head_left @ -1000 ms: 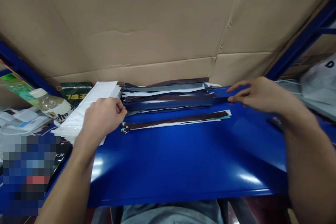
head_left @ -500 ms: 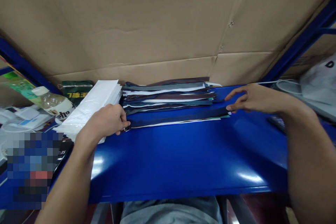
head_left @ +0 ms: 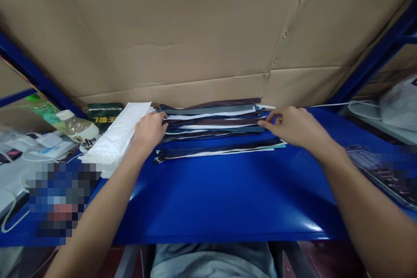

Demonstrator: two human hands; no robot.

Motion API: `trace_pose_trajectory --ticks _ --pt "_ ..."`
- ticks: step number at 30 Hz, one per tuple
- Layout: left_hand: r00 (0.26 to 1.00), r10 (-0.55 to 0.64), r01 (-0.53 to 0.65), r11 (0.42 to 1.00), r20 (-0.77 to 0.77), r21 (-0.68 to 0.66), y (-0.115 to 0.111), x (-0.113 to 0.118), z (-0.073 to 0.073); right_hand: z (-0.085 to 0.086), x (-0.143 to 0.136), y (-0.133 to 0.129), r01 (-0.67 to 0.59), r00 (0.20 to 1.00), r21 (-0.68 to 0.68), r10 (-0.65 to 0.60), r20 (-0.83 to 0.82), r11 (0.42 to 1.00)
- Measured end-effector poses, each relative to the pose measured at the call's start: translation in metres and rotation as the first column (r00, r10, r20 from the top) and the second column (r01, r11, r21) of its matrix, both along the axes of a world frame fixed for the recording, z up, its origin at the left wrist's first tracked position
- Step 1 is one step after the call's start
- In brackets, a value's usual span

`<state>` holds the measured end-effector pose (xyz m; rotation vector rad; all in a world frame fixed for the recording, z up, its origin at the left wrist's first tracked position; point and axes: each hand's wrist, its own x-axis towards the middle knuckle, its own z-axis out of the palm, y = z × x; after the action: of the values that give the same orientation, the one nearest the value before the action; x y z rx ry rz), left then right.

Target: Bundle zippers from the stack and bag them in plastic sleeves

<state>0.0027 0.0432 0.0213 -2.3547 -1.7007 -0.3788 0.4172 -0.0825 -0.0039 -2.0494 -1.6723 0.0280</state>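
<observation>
"What sort of place is it?"
"Likely a workshop: a blue bench (head_left: 208,200), cardboard sheeting (head_left: 182,30) behind the bench, a metal frame post (head_left: 371,58) at its right end, and long strips (head_left: 221,130) stacked along its far side."

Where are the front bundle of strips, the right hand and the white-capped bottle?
Front bundle of strips (head_left: 221,149): head view, on the dark top strip, around mid-length.
Right hand (head_left: 291,125): head view, on the back of the hand.
White-capped bottle (head_left: 81,129): head view, on its body below the cap.
</observation>
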Motion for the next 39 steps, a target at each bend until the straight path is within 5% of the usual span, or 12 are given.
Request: trace_pose_trajectory --ticks 5,10,14,19,22,28,33,39 --pt "0.998 0.015 -0.017 0.999 -0.054 -0.032 0.012 0.008 -0.004 -0.003 -0.019 0.001 -0.006 0.997 -0.045 0.009 0.071 0.999" --pt "0.994 0.103 -0.099 0.987 -0.023 0.129 -0.002 0.010 -0.002 -0.003 -0.032 0.001 -0.044 0.996 -0.020 0.045 0.072 0.999" --pt "0.966 -0.188 0.152 0.969 0.179 0.197 -0.027 0.021 -0.006 -0.006 -0.058 -0.002 -0.180 0.982 0.057 0.183 -0.057 0.982" --pt "0.815 -0.550 0.434 0.789 0.183 0.435 -0.065 0.047 -0.019 -0.009 -0.100 -0.012 -0.434 0.828 0.194 0.475 -0.300 0.880" --pt "0.720 -0.676 0.547 0.692 0.156 0.471 -0.081 0.059 -0.025 -0.009 -0.115 -0.019 -0.483 0.758 0.207 0.525 -0.388 0.851" --pt "0.566 -0.804 0.706 0.587 0.183 0.396 -0.095 0.068 -0.034 -0.015 -0.120 -0.021 -0.520 0.669 0.240 0.566 -0.482 0.820" --pt "0.549 -0.773 0.706 0.632 0.318 0.319 -0.100 0.071 -0.032 -0.018 -0.123 -0.023 -0.511 0.696 0.260 0.572 -0.434 0.819" --pt "0.490 -0.558 0.675 0.729 0.670 0.114 -0.106 0.075 -0.030 -0.021 -0.130 -0.025 -0.553 0.768 0.335 0.623 -0.149 0.762"
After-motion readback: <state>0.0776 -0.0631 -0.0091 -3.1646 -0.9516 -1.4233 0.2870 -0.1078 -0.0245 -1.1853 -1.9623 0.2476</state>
